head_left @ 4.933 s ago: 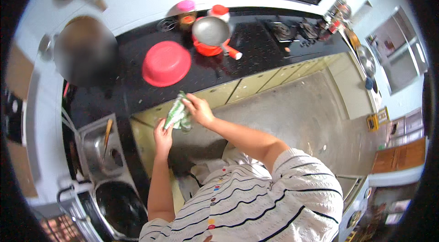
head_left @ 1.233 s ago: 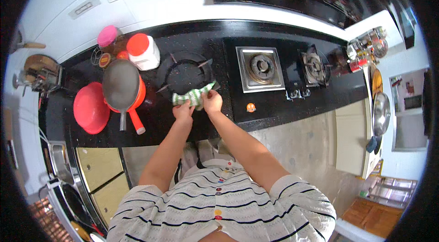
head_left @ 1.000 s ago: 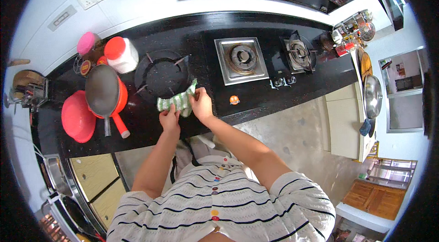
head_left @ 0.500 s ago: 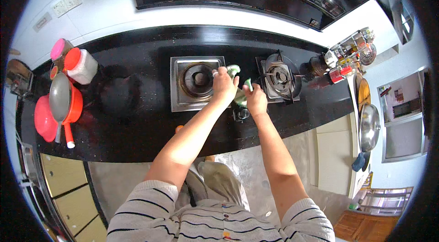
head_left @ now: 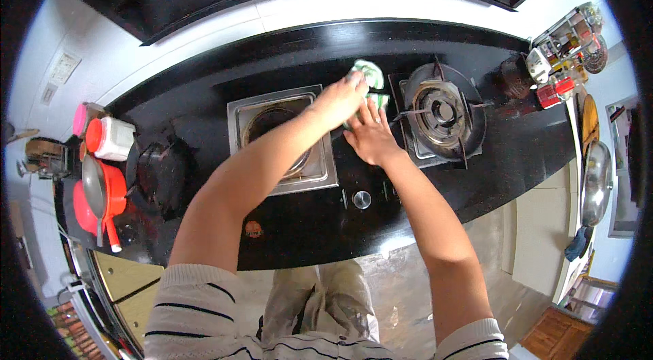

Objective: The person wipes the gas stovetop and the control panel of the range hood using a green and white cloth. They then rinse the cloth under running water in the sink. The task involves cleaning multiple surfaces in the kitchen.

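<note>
Green-and-white striped cloth [head_left: 369,73] on glossy black cooktop [head_left: 355,168], btwn square stainless-steel burner tray [head_left: 323,173] (L) & round black metal burner ring [head_left: 466,98] (R). My L hand [head_left: 343,100] at its far pt, blurred; can't tell if pinching. My R hand [head_left: 373,135] palm-down on near pt, fingers a bit spread. Round silver knob [head_left: 362,199] nearer me.

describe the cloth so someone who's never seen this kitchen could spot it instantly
On the black countertop, find the left burner and the right burner. Between them, partly covered by the left hand and right hand, lies a crumpled cloth. Its white-and-green fabric sets it apart from the black and metal around it.
</note>
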The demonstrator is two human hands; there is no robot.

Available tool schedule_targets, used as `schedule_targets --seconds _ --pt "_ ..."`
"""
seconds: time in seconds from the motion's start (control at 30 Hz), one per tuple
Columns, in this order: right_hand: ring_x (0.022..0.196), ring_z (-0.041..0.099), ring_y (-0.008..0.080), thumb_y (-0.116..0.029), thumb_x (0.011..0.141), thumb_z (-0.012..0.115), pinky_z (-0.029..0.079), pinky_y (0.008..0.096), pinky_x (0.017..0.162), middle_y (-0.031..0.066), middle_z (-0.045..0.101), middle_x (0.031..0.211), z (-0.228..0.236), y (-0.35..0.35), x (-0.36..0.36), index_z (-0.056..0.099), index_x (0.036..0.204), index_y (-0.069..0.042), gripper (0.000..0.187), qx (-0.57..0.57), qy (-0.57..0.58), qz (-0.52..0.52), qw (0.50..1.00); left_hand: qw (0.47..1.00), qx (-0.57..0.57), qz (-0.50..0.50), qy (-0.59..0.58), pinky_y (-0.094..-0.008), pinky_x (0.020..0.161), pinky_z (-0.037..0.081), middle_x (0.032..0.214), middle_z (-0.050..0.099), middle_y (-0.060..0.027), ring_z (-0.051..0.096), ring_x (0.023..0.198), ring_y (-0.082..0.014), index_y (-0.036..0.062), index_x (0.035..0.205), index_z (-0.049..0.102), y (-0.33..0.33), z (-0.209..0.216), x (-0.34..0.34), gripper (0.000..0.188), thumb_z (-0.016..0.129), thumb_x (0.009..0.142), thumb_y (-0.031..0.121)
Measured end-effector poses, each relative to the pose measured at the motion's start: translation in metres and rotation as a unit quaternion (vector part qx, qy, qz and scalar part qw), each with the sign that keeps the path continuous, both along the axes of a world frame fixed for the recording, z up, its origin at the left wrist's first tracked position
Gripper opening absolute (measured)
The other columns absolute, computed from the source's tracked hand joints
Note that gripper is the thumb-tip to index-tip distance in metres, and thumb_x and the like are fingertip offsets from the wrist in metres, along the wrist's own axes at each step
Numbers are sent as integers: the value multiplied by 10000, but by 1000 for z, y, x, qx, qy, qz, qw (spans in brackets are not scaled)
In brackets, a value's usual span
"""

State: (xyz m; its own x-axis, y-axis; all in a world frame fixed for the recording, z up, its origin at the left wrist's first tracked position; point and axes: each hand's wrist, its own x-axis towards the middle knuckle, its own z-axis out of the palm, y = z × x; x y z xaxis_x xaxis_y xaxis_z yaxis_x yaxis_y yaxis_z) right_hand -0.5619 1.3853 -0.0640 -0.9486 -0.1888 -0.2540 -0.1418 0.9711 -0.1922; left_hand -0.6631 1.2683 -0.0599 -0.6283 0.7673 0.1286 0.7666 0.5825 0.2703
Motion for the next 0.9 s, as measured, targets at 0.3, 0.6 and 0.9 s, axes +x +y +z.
schedule_targets --seconds 0.3,0.6,0.9 --pt "1441 83 372 -465 921 425 108 453 1167 199 155 1541 9 -12 -75 327 1451 -91 657 18 28 -90 995 998 29 -44 46 -399 1003 436 1361 489 -124 496 1208 -324 91 1242 575 19 -11 -78 401 501 851 140" --pt "1327 337 423 -419 888 496 268 486 1111 239 352 1414 40 -22 96 511 1295 -41 556 -73 61 -51 994 998 -25 -47 18 -492 1088 317 1422 297 -267 258 1350 -440 11 1394 364 -33 -8 80 603 588 872 214" --pt "1418 125 430 -484 927 371 148 485 1153 230 148 1538 1 -21 -41 233 1475 -20 731 -24 62 -143 988 995 -15 -59 75 -412 1107 314 1434 406 -187 387 1338 -297 98 1365 461 7 -26 -65 456 429 916 174"
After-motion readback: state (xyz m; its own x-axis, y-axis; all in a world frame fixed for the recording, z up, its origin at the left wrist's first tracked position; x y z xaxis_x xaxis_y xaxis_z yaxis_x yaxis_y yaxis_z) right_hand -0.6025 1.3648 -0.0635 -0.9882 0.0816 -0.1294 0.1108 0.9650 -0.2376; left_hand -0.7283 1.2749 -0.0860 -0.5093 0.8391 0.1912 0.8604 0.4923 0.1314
